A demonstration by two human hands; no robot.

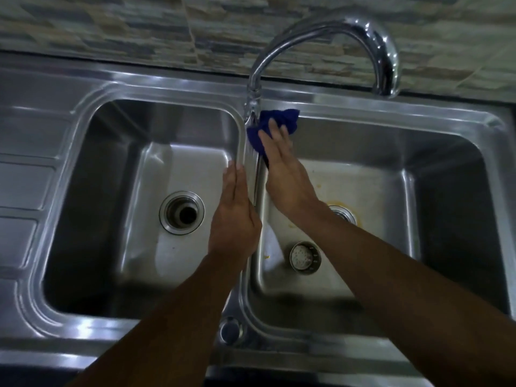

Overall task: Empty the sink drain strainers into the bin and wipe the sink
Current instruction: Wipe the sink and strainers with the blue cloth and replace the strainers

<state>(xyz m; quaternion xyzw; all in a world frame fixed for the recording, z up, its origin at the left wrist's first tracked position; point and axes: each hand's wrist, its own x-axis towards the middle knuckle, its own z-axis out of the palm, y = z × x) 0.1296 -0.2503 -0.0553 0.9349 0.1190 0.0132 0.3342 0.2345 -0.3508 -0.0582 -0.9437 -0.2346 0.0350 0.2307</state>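
Steel sink (167,90), right hand (284,174) flat on blue cloth (287,117)

A shiny steel sink (167,85) with two bowls fills the view. The left bowl (111,163) has an open round drain hole (181,212) in its floor. The right bowl (446,177) has its own drain (344,215) with a yellow ring around it, partly hidden by an arm. A small round steel strainer cup (305,257) sits on the floor of the right bowl, just on the near side of that drain. A blue cloth (282,118) lies bunched at the far end of the steel strip between the bowls (252,177), under the flat right hand (284,169). The left hand (236,210) lies flat on that strip. A bent silver tap (321,26) stands on the far rim. A ribbed steel board (22,191) lies at the left.
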